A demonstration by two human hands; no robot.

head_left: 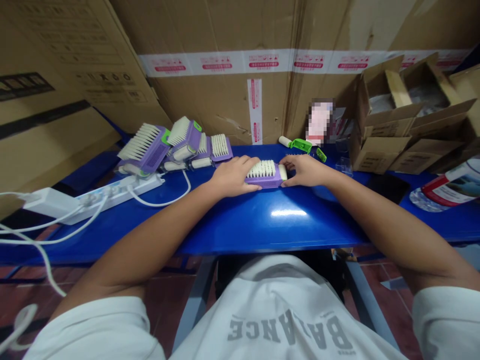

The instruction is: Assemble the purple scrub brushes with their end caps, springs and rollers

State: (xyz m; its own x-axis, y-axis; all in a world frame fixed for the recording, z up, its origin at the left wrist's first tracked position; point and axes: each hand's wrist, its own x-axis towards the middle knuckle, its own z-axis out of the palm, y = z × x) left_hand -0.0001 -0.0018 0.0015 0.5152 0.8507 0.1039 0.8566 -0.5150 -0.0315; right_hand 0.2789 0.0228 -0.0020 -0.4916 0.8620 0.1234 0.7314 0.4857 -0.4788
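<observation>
The person at the bench has both bare hands on a purple plastic brush (265, 183), which lies on the blue table (262, 225) just in front of them, a little right of their middle. Its long axis runs left to right across the table, with its white bristles (261, 169) standing up along the far side. The left hand (234, 176) cups the brush's left end, fingers curled over and around toward the near edge. The right hand (303, 170) grips the right end, thumb and fingertips pinching either side of a white roller end (283, 172). Neither hand is clearly nearer, since both touch the brush. Further left, more purple brushes (147, 149) sit heaped by a white power strip (116, 192). To the right, a green plastic clip (301, 145) lies beside a loose white roller (285, 141), with open cardboard boxes (382, 125) beyond.
</observation>
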